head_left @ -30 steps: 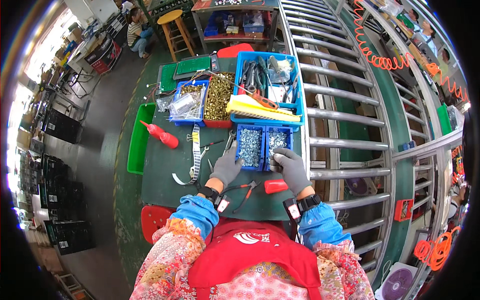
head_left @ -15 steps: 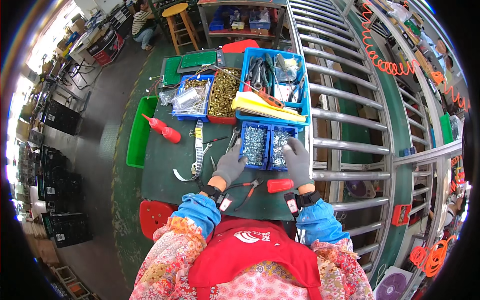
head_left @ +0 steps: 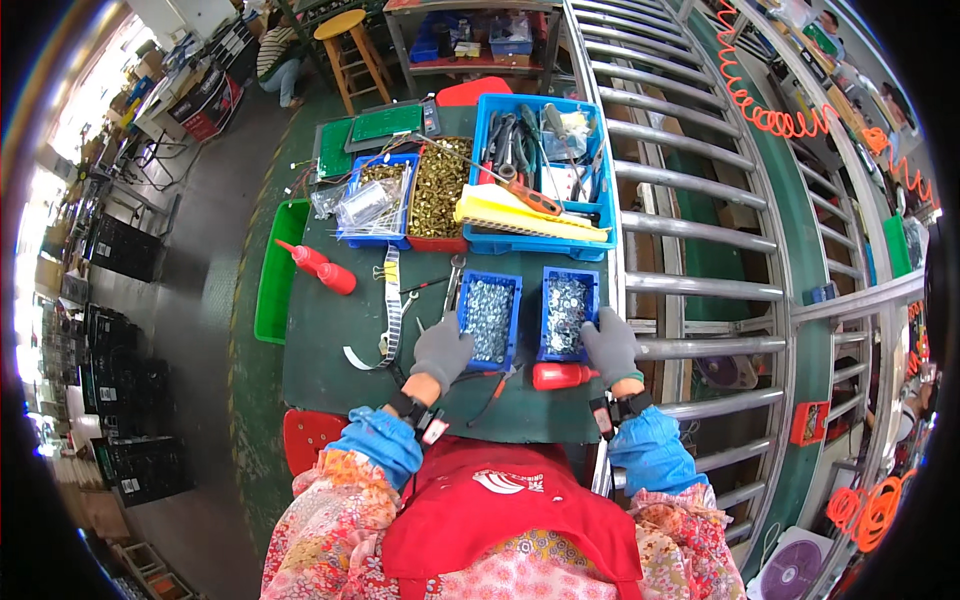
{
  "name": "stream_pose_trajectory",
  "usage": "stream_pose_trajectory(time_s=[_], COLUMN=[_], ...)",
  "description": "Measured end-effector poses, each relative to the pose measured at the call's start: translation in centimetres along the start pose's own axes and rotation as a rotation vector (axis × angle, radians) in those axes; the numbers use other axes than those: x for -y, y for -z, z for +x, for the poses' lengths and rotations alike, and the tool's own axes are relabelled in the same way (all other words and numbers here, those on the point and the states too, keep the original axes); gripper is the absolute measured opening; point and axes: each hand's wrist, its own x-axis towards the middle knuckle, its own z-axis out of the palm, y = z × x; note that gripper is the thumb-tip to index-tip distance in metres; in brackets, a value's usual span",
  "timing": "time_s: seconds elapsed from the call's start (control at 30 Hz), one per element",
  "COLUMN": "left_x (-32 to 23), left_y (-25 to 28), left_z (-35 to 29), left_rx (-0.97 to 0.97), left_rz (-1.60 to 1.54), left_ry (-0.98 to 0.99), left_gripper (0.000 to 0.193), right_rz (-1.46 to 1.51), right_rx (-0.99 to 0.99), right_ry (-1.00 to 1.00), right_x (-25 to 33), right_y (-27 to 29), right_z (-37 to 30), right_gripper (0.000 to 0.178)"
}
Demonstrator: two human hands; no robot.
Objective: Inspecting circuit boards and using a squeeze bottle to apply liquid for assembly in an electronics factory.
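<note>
My gloved left hand [head_left: 443, 352] grips the near left edge of a small blue bin [head_left: 516, 312] full of small silver metal parts. Its fingertips are partly hidden by the bin's rim. On the other side, my gloved right hand [head_left: 611, 345] holds the right edge of a second small blue bin [head_left: 546, 300], filled with silver washers or nuts. Both bins sit on the green table [head_left: 420, 310] with a gap between them. A red bottle [head_left: 562, 376] lies just below the right bin. Red-handled pliers [head_left: 496, 392] lie partly under the left bin's near edge.
Beyond the bins stand a blue tool tray [head_left: 540, 243] and a red bin of brass fittings [head_left: 440, 190]. Two red squeeze bottles [head_left: 335, 278], a label strip [head_left: 393, 310] and a wrench [head_left: 455, 275] lie at left. A roller conveyor [head_left: 700, 287] runs along the right.
The two small blue bins have come nearer to me and apart, leaving a gap between them. My left hand moved left and nearer; my right hand moved slightly right and nearer.
</note>
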Motion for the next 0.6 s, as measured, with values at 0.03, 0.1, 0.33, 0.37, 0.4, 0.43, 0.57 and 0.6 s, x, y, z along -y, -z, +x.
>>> stream_pose_trajectory(time_s=[0.03,0.1,0.33,0.37,0.4,0.43,0.57,0.6], left_x=[0.6,1.2,-1.3,-2.0,-2.3,-2.3,0.1,1.1], left_y=[-0.1,-0.4,-0.5,-0.7,-0.8,-1.0,-0.3,0.5], left_z=[-0.7,-2.0,0.5,1.4,1.8,1.9,1.3,1.2], left_rx=[-0.04,-0.059,-0.078,-0.09,-0.102,-0.107,-0.308,-0.316], left_rz=[-0.011,-0.022,-0.109,-0.148,-0.185,-0.185,-0.287,-0.193], left_ry=[-0.057,-0.067,-0.015,-0.034,-0.054,-0.041,-0.2,-0.117], left_gripper=[0.03,0.029,0.03,0.028,0.027,0.027,0.026,0.027], right_rz=[0.022,0.019,-0.036,-0.003,0.038,0.067,0.123,0.136], right_rx=[-0.007,-0.028,0.02,0.007,-0.004,-0.007,-0.048,-0.038], right_ry=[-0.01,-0.032,-0.044,-0.02,-0.011,0.016,0.034,0.051], right_x=[-0.2,-0.5,-0.9,-1.1,-1.3,-1.4,-1.9,-1.9], right_y=[0.0,-0.3,-1.7,-1.8,-1.9,-2.1,-2.8,-3.0], right_z=[-0.3,-0.6,0.6,0.7,0.8,0.8,0.8,0.8], right_gripper=[0.031,0.032,0.032,0.031,0.031,0.031,0.03,0.03])
